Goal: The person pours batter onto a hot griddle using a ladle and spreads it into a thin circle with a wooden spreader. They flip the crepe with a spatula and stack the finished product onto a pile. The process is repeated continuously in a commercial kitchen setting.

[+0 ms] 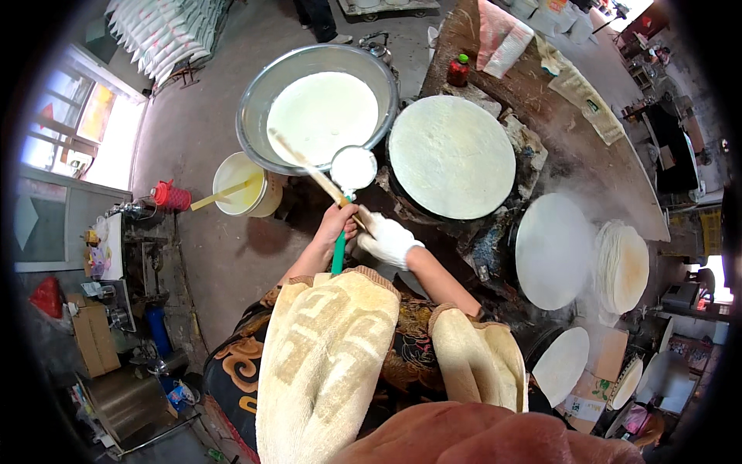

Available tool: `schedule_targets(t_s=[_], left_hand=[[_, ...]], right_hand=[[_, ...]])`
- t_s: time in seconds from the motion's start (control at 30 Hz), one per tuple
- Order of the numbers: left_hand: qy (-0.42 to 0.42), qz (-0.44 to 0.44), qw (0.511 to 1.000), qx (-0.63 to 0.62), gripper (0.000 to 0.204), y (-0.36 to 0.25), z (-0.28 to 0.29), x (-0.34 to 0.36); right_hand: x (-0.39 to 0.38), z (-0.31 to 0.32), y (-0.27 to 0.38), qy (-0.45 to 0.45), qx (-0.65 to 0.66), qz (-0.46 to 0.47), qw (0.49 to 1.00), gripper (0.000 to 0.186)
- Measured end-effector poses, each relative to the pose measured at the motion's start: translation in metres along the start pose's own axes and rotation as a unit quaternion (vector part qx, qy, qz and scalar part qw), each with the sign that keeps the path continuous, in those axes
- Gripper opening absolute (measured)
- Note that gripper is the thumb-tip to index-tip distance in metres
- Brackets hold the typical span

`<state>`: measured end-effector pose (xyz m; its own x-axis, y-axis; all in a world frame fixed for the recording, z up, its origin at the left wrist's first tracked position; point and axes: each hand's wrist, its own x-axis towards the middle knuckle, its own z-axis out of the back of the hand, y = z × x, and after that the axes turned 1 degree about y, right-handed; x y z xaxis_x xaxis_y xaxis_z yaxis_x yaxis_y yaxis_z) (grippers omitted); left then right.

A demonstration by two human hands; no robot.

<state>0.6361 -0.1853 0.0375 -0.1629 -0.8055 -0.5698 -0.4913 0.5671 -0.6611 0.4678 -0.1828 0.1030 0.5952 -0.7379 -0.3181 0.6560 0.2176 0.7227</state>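
My bare left hand [341, 220] is closed on the green handle [339, 249] of a ladle, whose white-coated bowl [355, 168] is at the near rim of a wide steel basin [256, 108] of white batter [321, 108]. My right hand [386, 238], in a white glove, is closed at the lower end of a pale wooden stick [308, 162], which crosses my left hand and reaches over the basin. Right of the basin is a round griddle covered by a pale sheet [452, 155]. A second pale round surface [550, 251] steams beside a stack of thin round sheets [622, 282].
A white bucket [272, 193] with a flat stick stands left of the basin. A worktop [595, 170] bears cloths and a red jar [457, 74]. More round plates [558, 363] lie lower right. Stacked sacks [154, 35] and someone's leg [317, 19] are at the back.
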Motion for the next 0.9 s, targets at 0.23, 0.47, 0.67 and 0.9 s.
schedule_targets(t_s=[0.23,0.47,0.67,0.9], left_hand=[[0.229,0.131,0.954,-0.141,0.061,-0.07,0.077,0.103],[-0.073,0.106,0.992,-0.01,0.017,-0.109,0.245,0.287],[-0.157,0.056,0.933,0.319,0.021,-0.142,0.29,0.325],[-0.15,0.11,0.965,0.187,0.016,-0.148,0.265,0.336]], right_hand=[[0.141,-0.012,-0.032,-0.23,0.156,-0.011,0.961,0.049],[0.248,0.012,-0.066,-0.066,-0.069,-0.301,0.949,0.038],[0.281,0.02,-0.057,0.016,0.065,-0.261,0.963,0.039],[0.285,0.018,-0.054,-0.03,0.1,-0.25,0.962,0.044]])
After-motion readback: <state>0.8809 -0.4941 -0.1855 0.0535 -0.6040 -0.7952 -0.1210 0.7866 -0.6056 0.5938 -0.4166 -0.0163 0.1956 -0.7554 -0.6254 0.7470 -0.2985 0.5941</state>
